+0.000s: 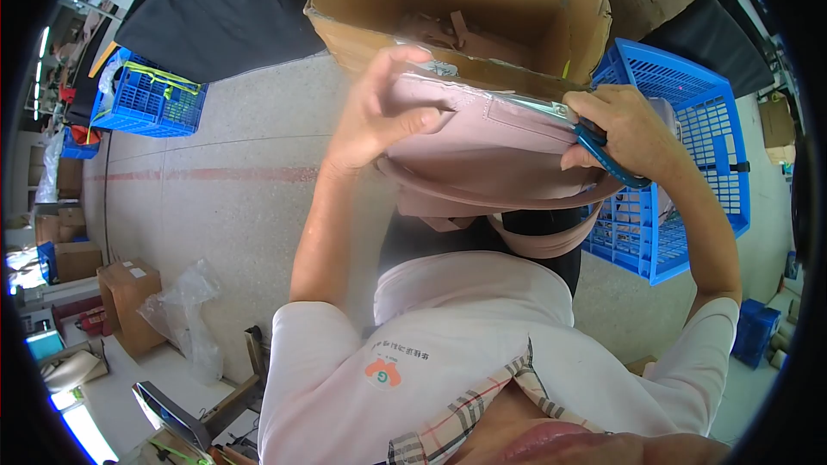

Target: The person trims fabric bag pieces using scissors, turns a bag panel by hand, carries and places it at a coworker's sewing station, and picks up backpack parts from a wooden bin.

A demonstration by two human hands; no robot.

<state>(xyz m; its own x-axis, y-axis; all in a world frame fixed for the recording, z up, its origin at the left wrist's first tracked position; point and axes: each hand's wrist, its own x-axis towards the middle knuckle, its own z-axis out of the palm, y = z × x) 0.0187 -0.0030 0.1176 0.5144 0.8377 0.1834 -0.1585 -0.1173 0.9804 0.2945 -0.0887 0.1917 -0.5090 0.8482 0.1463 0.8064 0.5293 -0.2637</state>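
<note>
A pale pink bag [500,168] hangs in front of my body, its strap curving below it. My left hand [386,108] is closed on the bag's upper left edge, the thumb pressed on the pink face. In my right hand [616,125] is a pair of scissors [607,157] with blue handles. Their metal blades lie along the bag's top edge, pointing left. The blade tips reach toward the middle of that edge. Right behind the bag stands an open cardboard box [345,34] with pink pieces [461,30] inside.
To the right sits a blue plastic crate [642,245] with things in it. Another blue crate [172,108] stands on the floor at left, under black cloth [228,13]. A brown carton [129,293] and clear plastic bag [185,301] are at lower left.
</note>
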